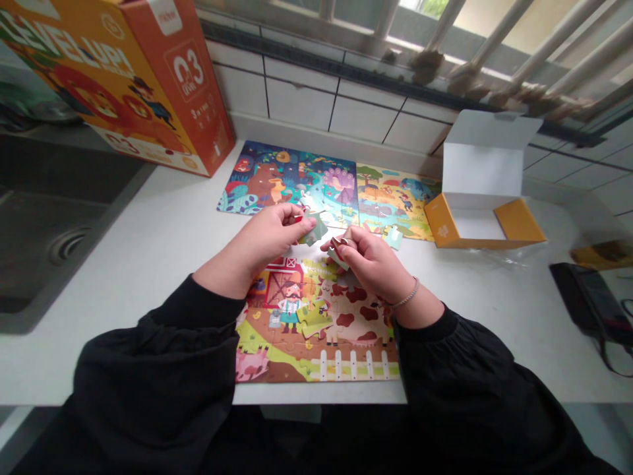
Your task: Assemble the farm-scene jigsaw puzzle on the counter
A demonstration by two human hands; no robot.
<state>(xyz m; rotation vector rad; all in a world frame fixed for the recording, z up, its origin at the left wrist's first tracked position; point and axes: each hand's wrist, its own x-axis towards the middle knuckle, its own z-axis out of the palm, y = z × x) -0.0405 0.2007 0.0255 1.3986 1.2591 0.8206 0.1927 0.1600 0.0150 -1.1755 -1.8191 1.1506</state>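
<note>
My left hand [270,241] pinches a greenish puzzle piece [315,229] above the farm puzzle [316,330], which lies on the white counter in front of me. My right hand [373,260] is closed on another small puzzle piece [339,249], just right of the left one. The two pieces nearly touch. A loose green piece [315,318] rests on the farm puzzle near the cow. Both sleeves are black and a thin bracelet sits on my right wrist.
Two finished puzzles lie behind: a jungle one [291,178] and a savanna one [393,198]. A loose piece [394,235] lies on the savanna puzzle's edge. An open yellow-and-white box [487,211] stands right, an orange puzzle box [123,79] back left, a sink [64,224] left, a dark device [591,307] far right.
</note>
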